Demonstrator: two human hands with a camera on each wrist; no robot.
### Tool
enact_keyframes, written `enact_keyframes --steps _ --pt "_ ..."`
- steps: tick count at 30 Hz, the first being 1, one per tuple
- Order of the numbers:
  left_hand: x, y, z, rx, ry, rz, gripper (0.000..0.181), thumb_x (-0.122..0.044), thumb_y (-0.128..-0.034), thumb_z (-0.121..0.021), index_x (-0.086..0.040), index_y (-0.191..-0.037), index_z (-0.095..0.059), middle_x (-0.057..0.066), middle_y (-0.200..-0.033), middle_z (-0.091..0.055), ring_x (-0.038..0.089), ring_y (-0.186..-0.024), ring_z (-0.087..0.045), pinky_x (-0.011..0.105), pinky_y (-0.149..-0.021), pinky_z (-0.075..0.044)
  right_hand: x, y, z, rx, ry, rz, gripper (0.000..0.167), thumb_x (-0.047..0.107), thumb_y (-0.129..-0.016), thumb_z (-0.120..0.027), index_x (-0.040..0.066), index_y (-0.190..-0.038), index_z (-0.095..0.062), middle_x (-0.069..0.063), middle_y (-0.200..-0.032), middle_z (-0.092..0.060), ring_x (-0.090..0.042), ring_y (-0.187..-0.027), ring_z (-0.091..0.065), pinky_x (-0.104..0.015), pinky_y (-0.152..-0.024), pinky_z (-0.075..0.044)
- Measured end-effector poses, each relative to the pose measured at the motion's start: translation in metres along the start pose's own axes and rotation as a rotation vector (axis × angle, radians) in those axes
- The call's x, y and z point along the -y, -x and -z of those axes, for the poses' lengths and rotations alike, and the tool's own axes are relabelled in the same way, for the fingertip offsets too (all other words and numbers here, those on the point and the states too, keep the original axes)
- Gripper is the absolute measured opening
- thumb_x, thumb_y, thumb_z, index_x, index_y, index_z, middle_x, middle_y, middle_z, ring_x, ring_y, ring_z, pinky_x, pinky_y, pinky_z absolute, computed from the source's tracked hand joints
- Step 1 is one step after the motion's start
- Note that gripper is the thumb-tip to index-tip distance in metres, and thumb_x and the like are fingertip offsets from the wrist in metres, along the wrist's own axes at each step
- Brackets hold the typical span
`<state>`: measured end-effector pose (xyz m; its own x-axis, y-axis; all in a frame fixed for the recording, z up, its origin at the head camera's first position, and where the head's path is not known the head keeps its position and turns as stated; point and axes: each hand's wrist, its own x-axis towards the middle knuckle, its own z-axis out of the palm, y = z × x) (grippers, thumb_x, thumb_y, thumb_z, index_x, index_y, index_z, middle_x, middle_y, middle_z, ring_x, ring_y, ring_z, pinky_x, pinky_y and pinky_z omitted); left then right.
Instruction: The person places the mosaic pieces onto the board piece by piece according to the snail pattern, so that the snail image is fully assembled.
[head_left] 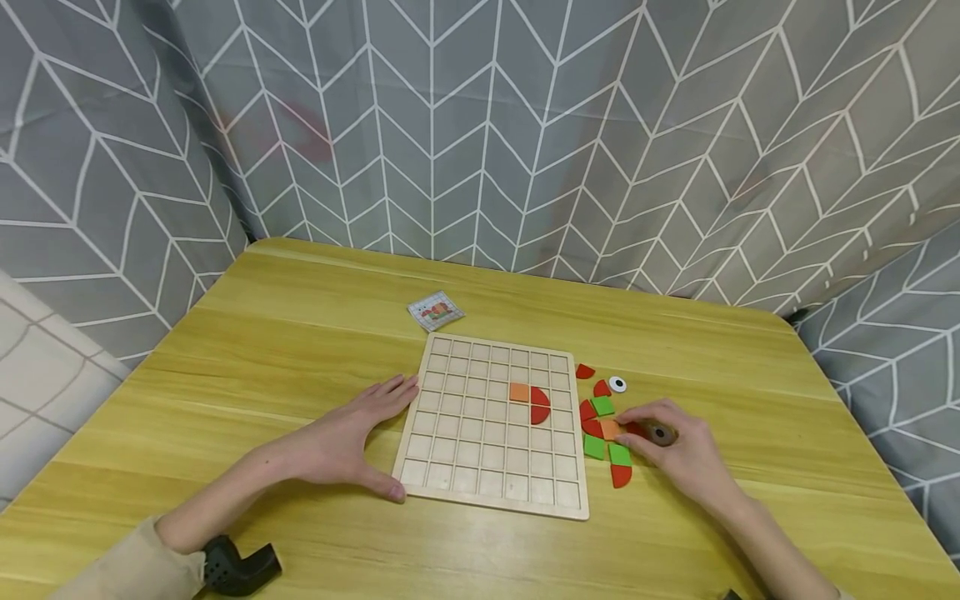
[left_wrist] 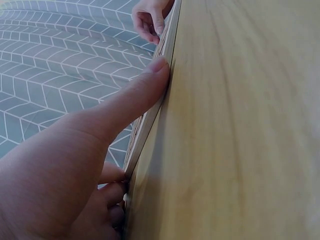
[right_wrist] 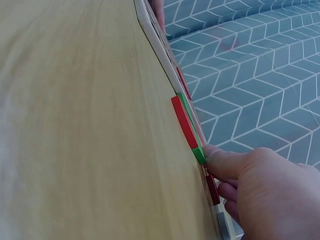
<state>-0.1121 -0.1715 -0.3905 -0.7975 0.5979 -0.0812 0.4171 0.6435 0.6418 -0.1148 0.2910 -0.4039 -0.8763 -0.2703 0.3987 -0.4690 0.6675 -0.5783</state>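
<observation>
We rest our left hand, fingers spread, against the board; beyond its right edge, our right hand pinches an orange square.

A hand could pass freely over the left and lower squares of the board, where only an orange square and a red half-round rise near the right side, but the left grip bars the left edge. Loose red and green pieces crowd just beyond the right edge, with the right grip among them; farther right the counter gives open passage.
</observation>
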Motion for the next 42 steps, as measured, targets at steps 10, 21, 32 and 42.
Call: enact_keyframes --steps 10,21,32,42 --pt "0.001 0.000 0.000 0.004 0.002 0.005 0.127 -0.069 -0.0658 -0.080 -0.012 -0.161 -0.019 0.002 -0.169 -0.008 0.036 -0.154 -0.005 0.067 -0.116 -0.018 -0.001 0.000 -0.001 0.009 -0.011 -0.028 0.033 0.009 -0.074 -0.088 0.024 -0.101 -0.077 0.009 -0.099 -0.071 -0.004 -0.094 -0.064 -0.008 -0.078 -0.047" --pt "0.001 0.000 0.001 0.002 0.005 -0.004 0.127 -0.070 -0.0661 -0.079 -0.011 -0.161 -0.019 0.002 -0.169 -0.009 0.035 -0.155 -0.004 0.067 -0.117 -0.018 -0.001 -0.001 -0.001 -0.008 -0.018 -0.015 0.031 0.007 -0.074 -0.088 0.022 -0.100 -0.078 0.009 -0.097 -0.072 -0.003 -0.091 -0.065 -0.009 -0.075 -0.049" --pt "0.000 -0.001 0.000 -0.001 -0.004 -0.004 0.128 -0.070 -0.0652 -0.080 -0.010 -0.160 -0.019 0.003 -0.169 -0.009 0.035 -0.154 -0.004 0.065 -0.118 -0.017 0.012 -0.004 -0.002 -0.037 0.027 -0.131 0.025 0.020 -0.077 -0.088 0.026 -0.098 -0.078 0.011 -0.096 -0.073 0.002 -0.090 -0.062 -0.010 -0.077 -0.047" --pt "0.002 -0.001 0.000 0.002 0.001 -0.001 0.127 -0.073 -0.0655 -0.078 -0.012 -0.161 -0.019 0.002 -0.169 -0.008 0.036 -0.154 -0.004 0.067 -0.116 -0.018 0.028 -0.015 -0.026 -0.034 -0.020 -0.072 0.023 0.018 -0.077 -0.087 0.026 -0.096 -0.078 0.010 -0.094 -0.072 -0.007 -0.082 -0.060 -0.013 -0.068 -0.048"
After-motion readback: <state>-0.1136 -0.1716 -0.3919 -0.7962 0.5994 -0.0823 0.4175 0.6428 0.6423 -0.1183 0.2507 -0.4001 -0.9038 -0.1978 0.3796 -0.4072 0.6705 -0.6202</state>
